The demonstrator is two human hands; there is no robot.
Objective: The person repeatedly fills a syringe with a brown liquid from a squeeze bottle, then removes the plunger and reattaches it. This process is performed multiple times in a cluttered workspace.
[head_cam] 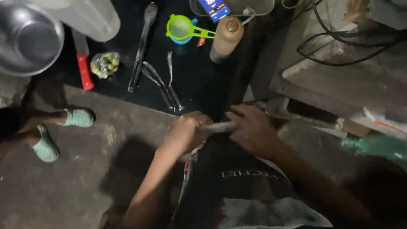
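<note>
**Both hands on one small pale piece, low light**

While both hands work at the near edge of the dark worktop (194, 79), they share one small pale rod-like object (218, 127). Left hand (185, 132) is curled round its left end, fingers closed on it. Right hand (254, 130) covers the right end, fingers folded over the top. What the object is, I can't tell; too dim and blurred.

Just beyond the hands: metal tongs (160, 81) and a long dark spoon (142, 47). Further back: green strainer (181, 28), brown bottle (226, 36), red-handled knife (83, 62), steel bowl (18, 36). Another person's feet in green clogs (61, 132) stand on the floor to the left.

Risks, as I judge them:
- The grip sits off the worktop edge, so a slip probably drops the piece to the floor.
- Poor light makes misplaced fingers likely.
- Tongs lie close; an elbow swing could knock them off.
- Cables (354, 34) trail loose on the right and could be snagged.
</note>
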